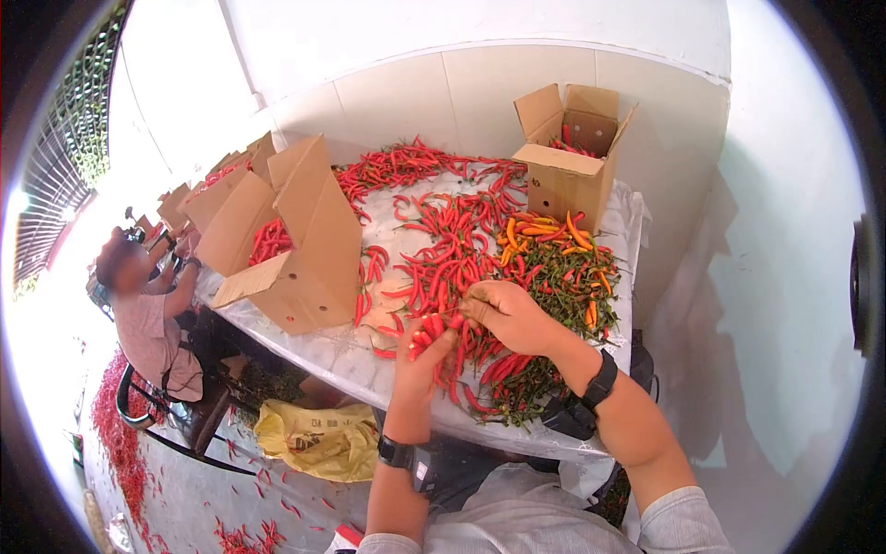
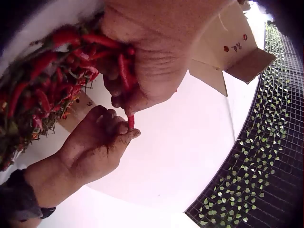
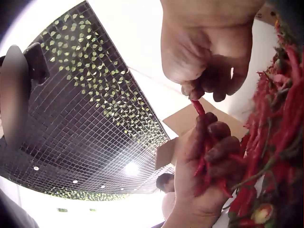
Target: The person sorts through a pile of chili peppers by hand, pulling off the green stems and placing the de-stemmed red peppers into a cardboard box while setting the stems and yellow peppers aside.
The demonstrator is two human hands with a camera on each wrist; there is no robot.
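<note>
Several red chillies [image 1: 425, 334] lie in my left hand [image 1: 421, 362], its fingers curled round them over the table's near side. In the right wrist view the left hand [image 3: 204, 166] holds this bunch, and one chilli [image 3: 198, 107] points up from it. My right hand [image 1: 509, 316] is just right of the left one; its thumb and fingertips pinch the end of that chilli. The left wrist view shows the right hand [image 2: 97, 147] at the tip of the chilli [image 2: 131, 122]. A pile of green stems [image 1: 531, 392] lies beneath the right forearm.
Red chillies [image 1: 452, 249] and orange ones [image 1: 540, 226] spread over the table [image 1: 355, 377]. Open cardboard boxes stand at the left [image 1: 318, 268] and back right [image 1: 565, 185]. A person [image 1: 148, 323] sits at the far left. A yellow sack [image 1: 318, 439] lies below the table's edge.
</note>
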